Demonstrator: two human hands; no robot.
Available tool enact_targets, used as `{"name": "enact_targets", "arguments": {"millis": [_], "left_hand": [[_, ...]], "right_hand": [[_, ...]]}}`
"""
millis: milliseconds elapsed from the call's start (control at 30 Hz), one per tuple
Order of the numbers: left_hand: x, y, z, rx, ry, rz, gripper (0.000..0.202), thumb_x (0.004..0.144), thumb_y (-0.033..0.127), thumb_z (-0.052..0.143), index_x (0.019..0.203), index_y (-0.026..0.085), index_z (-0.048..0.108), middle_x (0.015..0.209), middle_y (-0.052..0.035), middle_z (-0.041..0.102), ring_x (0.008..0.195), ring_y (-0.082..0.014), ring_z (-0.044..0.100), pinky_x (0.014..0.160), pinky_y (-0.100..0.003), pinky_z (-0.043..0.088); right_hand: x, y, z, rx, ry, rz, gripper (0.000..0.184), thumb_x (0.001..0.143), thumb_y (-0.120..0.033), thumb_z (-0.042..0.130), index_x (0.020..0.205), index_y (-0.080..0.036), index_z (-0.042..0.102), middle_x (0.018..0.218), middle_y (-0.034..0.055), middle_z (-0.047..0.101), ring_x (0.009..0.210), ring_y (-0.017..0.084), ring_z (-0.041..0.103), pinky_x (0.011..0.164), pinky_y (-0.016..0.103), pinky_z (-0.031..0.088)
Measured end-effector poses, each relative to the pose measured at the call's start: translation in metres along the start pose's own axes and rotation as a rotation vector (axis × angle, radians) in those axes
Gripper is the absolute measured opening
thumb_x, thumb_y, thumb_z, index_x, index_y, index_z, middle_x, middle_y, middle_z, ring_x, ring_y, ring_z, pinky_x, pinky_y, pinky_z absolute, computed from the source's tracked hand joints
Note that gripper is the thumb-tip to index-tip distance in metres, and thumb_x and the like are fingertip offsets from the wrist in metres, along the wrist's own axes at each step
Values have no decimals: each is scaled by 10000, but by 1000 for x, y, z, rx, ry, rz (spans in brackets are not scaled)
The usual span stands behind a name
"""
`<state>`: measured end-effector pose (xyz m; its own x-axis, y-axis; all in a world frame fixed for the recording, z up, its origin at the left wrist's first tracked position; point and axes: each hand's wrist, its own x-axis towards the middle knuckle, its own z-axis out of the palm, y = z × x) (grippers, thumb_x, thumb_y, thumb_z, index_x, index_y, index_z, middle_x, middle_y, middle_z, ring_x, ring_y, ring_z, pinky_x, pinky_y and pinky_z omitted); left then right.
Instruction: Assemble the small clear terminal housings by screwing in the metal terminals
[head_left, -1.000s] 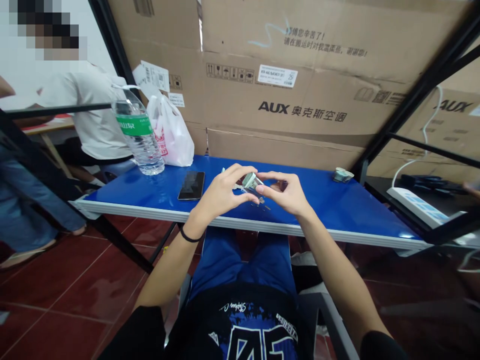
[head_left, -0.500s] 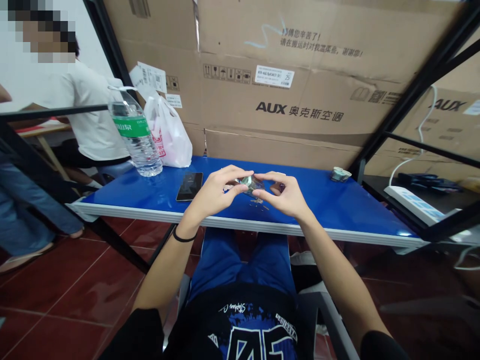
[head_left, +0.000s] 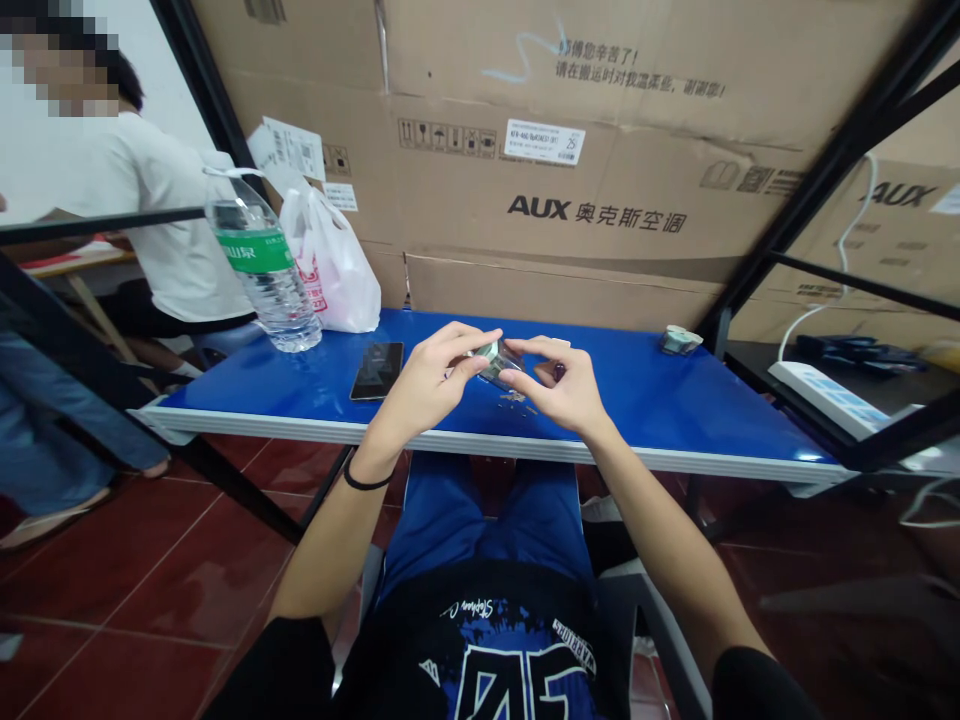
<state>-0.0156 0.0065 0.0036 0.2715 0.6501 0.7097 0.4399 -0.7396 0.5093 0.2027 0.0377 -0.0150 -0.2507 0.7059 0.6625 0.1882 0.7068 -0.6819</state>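
Between my fingertips, above the blue table (head_left: 622, 400), is a small clear object with a greenish tint (head_left: 491, 360). Its exact kind is too small to tell. My left hand (head_left: 427, 385) pinches it from the left with thumb and fingers, and my right hand (head_left: 562, 385) pinches it from the right. Tiny scraps (head_left: 514, 398) lie on the tabletop just below my hands. A black smartphone (head_left: 376, 371) lies face up to the left of my left hand. Farther right, a small crumpled wad (head_left: 681, 340) sits near the table's back edge.
A large water bottle (head_left: 264, 275) and a white plastic bag (head_left: 334, 265) stand at the table's back left. Cardboard boxes (head_left: 555, 170) rise behind it. A person in a white shirt (head_left: 146, 190) sits to the left. A power strip (head_left: 817, 393) lies on a dark surface to the right.
The small object now lies flatter between my fingertips than a second ago. My hands have shifted slightly left, and the view has drifted a little.
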Motion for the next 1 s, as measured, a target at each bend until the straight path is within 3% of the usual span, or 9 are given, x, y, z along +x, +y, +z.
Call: {"name": "enact_targets", "arguments": {"millis": [233, 467, 600, 700, 800, 900, 1000], "left_hand": [[-2, 3, -6, 38, 1, -6, 353, 1045, 237, 612, 1369, 239, 753, 1273, -101, 730, 1138, -224, 710, 1034, -372, 578], [-1, 3, -10, 53, -5, -17, 361, 1053, 277, 606, 1382, 255, 751, 1290, -99, 741, 1141, -233, 715, 1056, -389, 580], [-1, 0, -7, 79, -77, -24, 431, 1076, 348, 581, 1486, 249, 669, 1362, -108, 704, 1230, -248, 700, 1126, -411, 559], [-2, -1, 4, 155, -117, 12, 699, 985, 423, 743, 1616, 243, 504, 1537, -135, 602, 1435, -304, 594, 1232, -476, 489], [-2, 0, 19, 197, -21, 82, 959, 816, 427, 921, 1623, 201, 455, 1614, -170, 546, 1504, -331, 540, 1260, -495, 474], [-2, 0, 29, 227, 133, 124, 712, 879, 371, 859, 1505, 179, 578, 1501, -147, 671, 1384, -279, 661, 1190, -431, 554], [-2, -1, 31, 282, 199, 148, 492, 941, 344, 763, 1401, 193, 672, 1396, -105, 752, 1264, -247, 742, 1117, -400, 611]], "right_hand": [[-2, -2, 13, 42, 54, 30, 421, 805, -492, 859, 1127, -222, 832, 876, 17, 727, 498, 53, 281, 503, 288, 285], [2, -3, 15, 53, 51, 55, 430, 786, -511, 872, 1116, -237, 840, 975, 40, 775, 502, 52, 308, 490, 283, 305], [5, 0, 12, 78, 27, 109, 460, 802, -545, 847, 1127, -220, 839, 980, 54, 794, 474, 47, 313, 463, 281, 286], [8, 2, 11, 145, 11, 185, 543, 786, -597, 848, 1154, -198, 828, 1013, 84, 815, 518, 92, 508, 462, 280, 376], [9, -1, 11, 223, 3, 230, 596, 757, -621, 867, 1164, -189, 819, 1073, 108, 825, 728, 192, 721, 550, 308, 525], [8, -8, 12, 218, -6, 230, 548, 747, -597, 886, 1111, -191, 833, 1050, 107, 833, 852, 235, 771, 595, 310, 557], [6, -15, 12, 186, -16, 213, 491, 737, -577, 902, 1045, -199, 843, 1009, 96, 838, 884, 238, 776, 592, 294, 531]]}}
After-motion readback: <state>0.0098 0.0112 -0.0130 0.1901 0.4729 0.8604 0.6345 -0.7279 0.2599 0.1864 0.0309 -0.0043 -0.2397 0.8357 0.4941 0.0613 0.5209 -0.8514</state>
